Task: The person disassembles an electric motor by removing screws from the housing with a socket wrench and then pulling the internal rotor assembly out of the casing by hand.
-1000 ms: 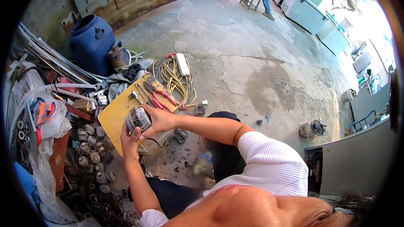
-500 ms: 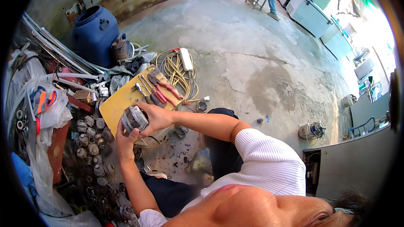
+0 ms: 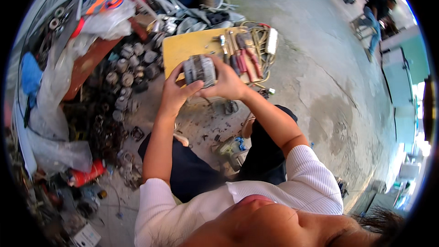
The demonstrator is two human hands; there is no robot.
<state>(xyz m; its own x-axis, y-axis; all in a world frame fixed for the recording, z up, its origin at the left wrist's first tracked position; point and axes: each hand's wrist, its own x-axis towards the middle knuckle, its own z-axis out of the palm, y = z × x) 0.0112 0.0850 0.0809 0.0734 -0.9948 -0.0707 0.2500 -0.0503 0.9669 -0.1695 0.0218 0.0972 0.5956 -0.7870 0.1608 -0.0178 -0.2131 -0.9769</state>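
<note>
Over the yellow board (image 3: 177, 45) I hold a small round electric motor (image 3: 199, 70) with grey metal ends and a darker middle band. My left hand (image 3: 175, 90) is closed around its near left side, the thumb across the lower edge. Gripping the right side is my right hand (image 3: 226, 81), its fingers partly hidden behind the motor. On the board's right part, just beyond my right hand, lie red-handled pliers (image 3: 252, 59) and several long hand tools, among them a ratchet-like one (image 3: 223, 45).
Several small motors (image 3: 127, 79) are heaped left of the board. Plastic bags (image 3: 51, 110), pipes and scrap fill the far left. A coiled yellow cable (image 3: 266, 34) with a white power strip (image 3: 272, 41) lies right of the board. Another person (image 3: 376, 16) sits at the far right.
My view has swung left, so the board and hands appear further right. The motor, still in both hands, is turned to show more of its side.
</note>
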